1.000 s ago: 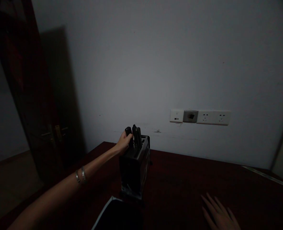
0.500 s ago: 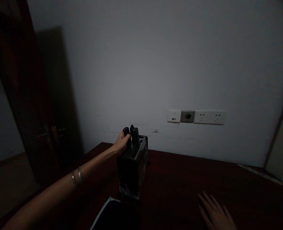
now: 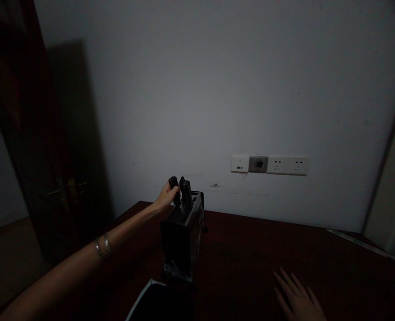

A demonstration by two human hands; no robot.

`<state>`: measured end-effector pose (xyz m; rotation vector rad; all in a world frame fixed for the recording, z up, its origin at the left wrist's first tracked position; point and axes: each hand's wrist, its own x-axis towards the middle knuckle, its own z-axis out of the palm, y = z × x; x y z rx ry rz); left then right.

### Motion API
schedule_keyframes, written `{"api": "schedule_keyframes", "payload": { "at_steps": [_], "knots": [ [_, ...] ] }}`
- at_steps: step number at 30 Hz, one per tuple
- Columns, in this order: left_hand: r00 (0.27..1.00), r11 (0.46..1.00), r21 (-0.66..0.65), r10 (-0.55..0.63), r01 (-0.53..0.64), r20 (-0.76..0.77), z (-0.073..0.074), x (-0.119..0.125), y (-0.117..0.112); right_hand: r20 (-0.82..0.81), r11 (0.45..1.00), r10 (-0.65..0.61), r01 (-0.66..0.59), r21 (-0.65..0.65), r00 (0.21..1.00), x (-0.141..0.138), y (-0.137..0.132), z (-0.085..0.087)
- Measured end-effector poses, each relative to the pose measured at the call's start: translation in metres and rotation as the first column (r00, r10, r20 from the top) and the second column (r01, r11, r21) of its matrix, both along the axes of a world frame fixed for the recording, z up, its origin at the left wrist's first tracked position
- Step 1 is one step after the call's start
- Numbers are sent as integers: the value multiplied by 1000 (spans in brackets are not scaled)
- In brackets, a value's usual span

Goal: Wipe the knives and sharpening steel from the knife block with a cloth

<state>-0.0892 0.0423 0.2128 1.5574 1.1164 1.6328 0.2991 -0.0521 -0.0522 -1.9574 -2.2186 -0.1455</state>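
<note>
A dark knife block [image 3: 177, 243] stands upright on the dark red table [image 3: 237, 249], with several black handles rising from its top. My left hand [image 3: 166, 195] is closed around the leftmost black knife handle [image 3: 173, 183], whose blade is hidden. Just right of it, other black knife handles [image 3: 186, 192] stick up from the slots. My right hand [image 3: 299, 298] lies palm down on the table at lower right, fingers spread, holding nothing.
In front of the block lies a dark object with a pale edge [image 3: 140, 296]; its kind is unclear. Behind the table, a pale wall [image 3: 200, 98] carries a row of sockets [image 3: 287, 165]. A dark red door with a handle [image 3: 73, 191] stands at left.
The whole view has shifted slightly, so everything sits a little further left and lower. My left hand keeps its grip on the handle; my right hand still rests on the table.
</note>
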Motion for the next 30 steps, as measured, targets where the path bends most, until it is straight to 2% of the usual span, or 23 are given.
{"api": "schedule_keyframes", "payload": {
  "at_steps": [3,6,12,14,20,25,30],
  "knots": [
    [1000,1000,15,-5,5,-9,4,0,1,-63,998,22,-18,58,998,-1,-1,0],
    [1000,1000,24,-5,6,-14,9,-1,3,-86,996,-28,36,88,996,-3,0,-2],
    [1000,998,59,-28,29,-11,17,-2,5,-50,997,-68,70,26,996,-5,2,1],
    [999,997,66,-40,41,-9,21,-2,6,-36,999,-41,41,2,999,-5,1,5],
    [1000,996,83,-27,26,12,32,-2,6,-29,998,-55,55,9,998,-6,-1,8],
    [999,997,68,-42,41,16,46,2,-3,-46,998,-45,47,34,998,-6,0,6],
    [998,996,62,-66,65,23,60,4,-12,-65,1000,-8,9,5,998,-6,-5,15]
  ]
}}
